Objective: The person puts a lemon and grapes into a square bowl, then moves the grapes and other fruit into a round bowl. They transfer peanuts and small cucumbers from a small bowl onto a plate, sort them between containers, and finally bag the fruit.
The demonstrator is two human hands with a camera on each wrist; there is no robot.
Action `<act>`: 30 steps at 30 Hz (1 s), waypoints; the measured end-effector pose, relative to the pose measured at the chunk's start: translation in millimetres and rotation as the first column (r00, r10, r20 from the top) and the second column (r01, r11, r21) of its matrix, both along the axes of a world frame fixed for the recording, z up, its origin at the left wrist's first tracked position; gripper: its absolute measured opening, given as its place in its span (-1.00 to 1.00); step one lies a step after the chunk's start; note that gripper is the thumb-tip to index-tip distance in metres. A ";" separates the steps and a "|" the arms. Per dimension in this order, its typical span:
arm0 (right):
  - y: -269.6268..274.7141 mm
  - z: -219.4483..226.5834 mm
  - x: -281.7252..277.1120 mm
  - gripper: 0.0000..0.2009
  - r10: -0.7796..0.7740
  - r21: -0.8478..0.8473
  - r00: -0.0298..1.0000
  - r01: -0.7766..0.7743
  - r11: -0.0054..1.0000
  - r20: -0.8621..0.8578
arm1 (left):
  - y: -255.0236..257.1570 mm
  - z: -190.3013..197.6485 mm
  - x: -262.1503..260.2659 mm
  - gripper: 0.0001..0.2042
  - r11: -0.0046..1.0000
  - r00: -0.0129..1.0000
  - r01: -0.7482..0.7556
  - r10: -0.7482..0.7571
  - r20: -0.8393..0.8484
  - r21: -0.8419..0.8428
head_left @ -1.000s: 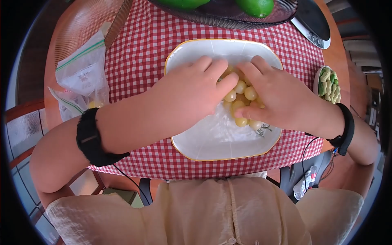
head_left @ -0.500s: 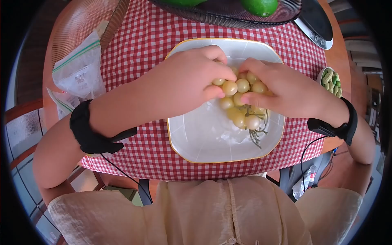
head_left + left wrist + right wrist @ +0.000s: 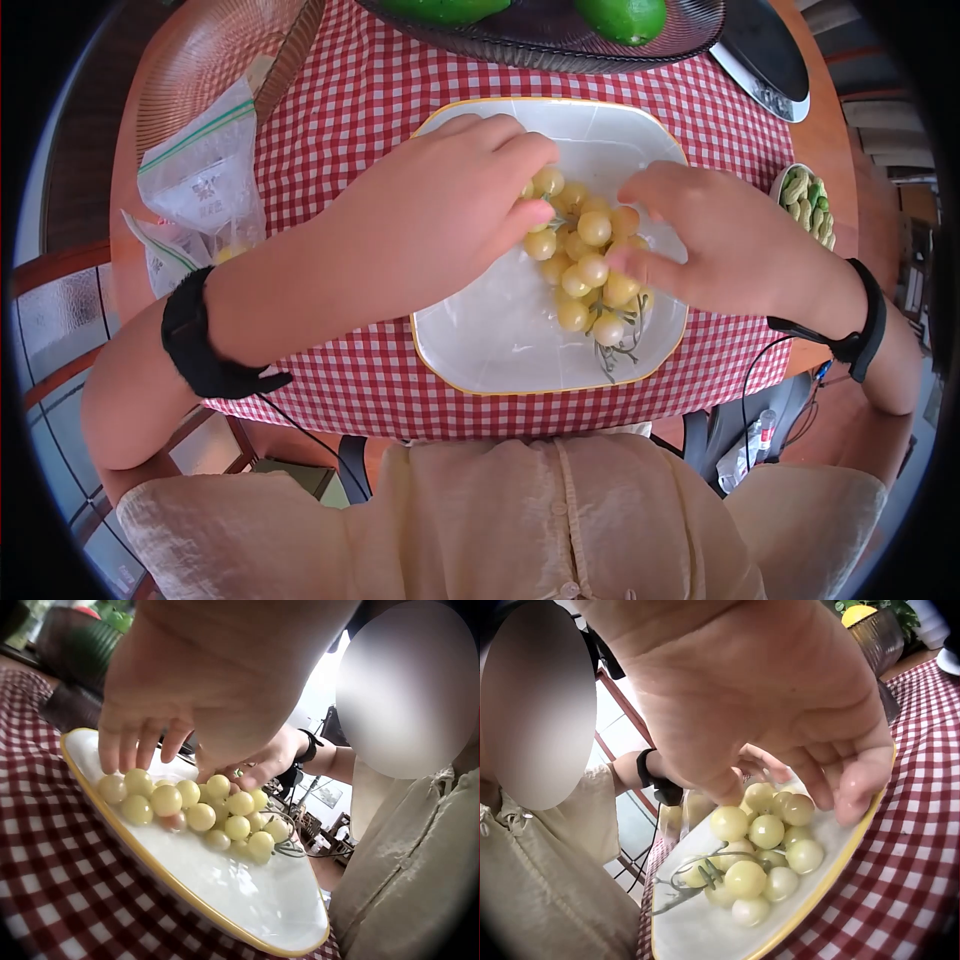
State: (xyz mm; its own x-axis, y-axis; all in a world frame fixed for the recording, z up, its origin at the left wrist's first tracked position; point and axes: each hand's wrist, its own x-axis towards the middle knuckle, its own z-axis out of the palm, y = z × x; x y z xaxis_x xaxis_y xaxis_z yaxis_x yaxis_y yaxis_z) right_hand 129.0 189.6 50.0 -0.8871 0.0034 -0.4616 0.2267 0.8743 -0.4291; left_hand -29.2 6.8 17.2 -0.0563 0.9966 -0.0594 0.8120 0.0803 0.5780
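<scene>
A bunch of pale yellow-green grapes (image 3: 594,228) lies on a white plate (image 3: 480,340) with a yellow rim. Its thin green stem (image 3: 709,874) trails out at the end nearest the person. My left hand (image 3: 465,190) hovers over the left side of the bunch, with grapes showing between thumb and forefinger. In the left wrist view, its fairly straight fingers (image 3: 142,742) reach down right at the grapes. Along the right side, my right hand (image 3: 725,235) has its thumb close to the grapes and its fingers spread away from the thumb.
Beyond the plate stands a dark glass bowl (image 3: 540,45) with green produce. Zip bags (image 3: 205,180) lie at the left beside a ribbed tray (image 3: 190,70). A small bowl of peanut-like pods (image 3: 808,205) sits at the right, below a black oval object (image 3: 765,50).
My hands have moved apart from over the bunch, the right one drawing back to the right. More of the grapes and stem now show, stretching toward the person.
</scene>
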 end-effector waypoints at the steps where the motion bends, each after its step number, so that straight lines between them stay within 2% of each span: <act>1: -2.3 -2.0 2.3 -0.55 0.000 0.001 1.000 0.000 1.000 0.000 | 1.8 -1.6 -0.4 -0.66 0.999 0.999 0.031 -0.030 -0.026 0.017; 3: -6.9 -5.3 6.5 -0.44 0.122 0.070 0.984 -0.113 0.991 -0.130 | 6.2 -5.4 0.6 -0.65 0.997 0.996 0.074 -0.075 -0.048 -0.025; 7: -13.1 -10.9 7.1 -0.43 0.112 0.075 0.992 -0.107 0.991 -0.063 | 14.8 -7.9 4.4 -0.60 0.973 0.980 0.196 -0.200 -0.020 -0.126; 10: -18.9 -16.8 4.3 -0.41 0.104 0.030 0.987 -0.101 0.994 -0.123 | 20.2 -8.6 4.2 -0.57 0.966 0.970 0.220 -0.231 -0.070 -0.132; 12: -25.5 -17.3 -2.0 -0.38 0.001 -0.050 1.000 -0.001 0.999 0.003 | 25.0 -14.2 1.8 -0.59 0.965 0.966 0.235 -0.245 -0.080 -0.112; 13: -27.1 -16.9 -4.7 -0.38 0.003 -0.051 1.000 -0.002 0.999 0.004 | 26.8 -15.9 1.7 -0.61 0.963 0.961 0.251 -0.259 -0.092 -0.093; 14: -27.9 -15.9 -7.5 -0.39 -0.035 -0.072 0.998 0.039 0.997 0.056 | 27.4 -17.0 3.4 -0.61 0.964 0.962 0.250 -0.259 -0.091 -0.093; 15: -28.2 -15.7 -9.2 -0.39 -0.070 -0.090 0.992 0.080 0.993 0.109 | 28.3 -16.1 6.0 -0.65 0.979 0.978 0.189 -0.195 -0.079 -0.077; 16: -27.7 -16.2 -9.2 -0.39 -0.068 -0.090 0.991 0.079 0.993 0.111 | 28.9 -15.8 7.9 -0.69 0.990 0.989 0.127 -0.131 -0.065 -0.062; 19: -25.0 -17.2 -8.6 -0.46 -0.077 -0.107 0.995 0.084 0.991 0.069 | 29.8 -24.5 10.9 -0.74 0.994 0.987 0.111 -0.108 -0.115 0.013; 22: -22.6 -16.1 -7.7 -0.47 -0.032 -0.087 0.996 0.039 0.995 0.085 | 27.3 -22.0 10.7 -0.75 0.994 0.995 0.089 -0.093 -0.048 -0.068; 24: -20.3 -15.4 -6.3 -0.54 0.000 -0.050 0.999 -0.002 0.999 -0.035 | 24.6 -17.7 12.2 -0.76 0.994 0.995 0.069 -0.074 -0.059 -0.086; 25: -18.5 -15.7 -5.4 -0.54 0.001 -0.051 0.999 -0.003 0.999 -0.038 | 22.6 -15.8 13.2 -0.77 0.993 0.996 0.049 -0.057 -0.070 -0.105; 27: -14.3 -15.7 -4.4 -0.57 0.076 -0.047 0.986 -0.083 0.995 -0.145 | 15.3 -16.2 11.6 -0.77 0.993 0.997 0.065 -0.070 -0.041 -0.098; 30: -10.6 -0.2 0.1 -0.53 0.096 -0.048 0.988 -0.103 0.994 -0.122 | 3.8 -8.2 10.3 -0.77 0.995 0.997 0.067 -0.069 -0.017 -0.078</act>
State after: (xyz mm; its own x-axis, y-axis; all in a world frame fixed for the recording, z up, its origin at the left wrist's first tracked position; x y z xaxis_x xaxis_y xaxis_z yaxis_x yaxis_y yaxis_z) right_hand 129.1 178.9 49.8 -0.9306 -0.1100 -0.3492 0.0837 0.8647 -0.4953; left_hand -18.9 10.6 8.9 0.0094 0.9906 -0.1364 0.8284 0.0687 0.5560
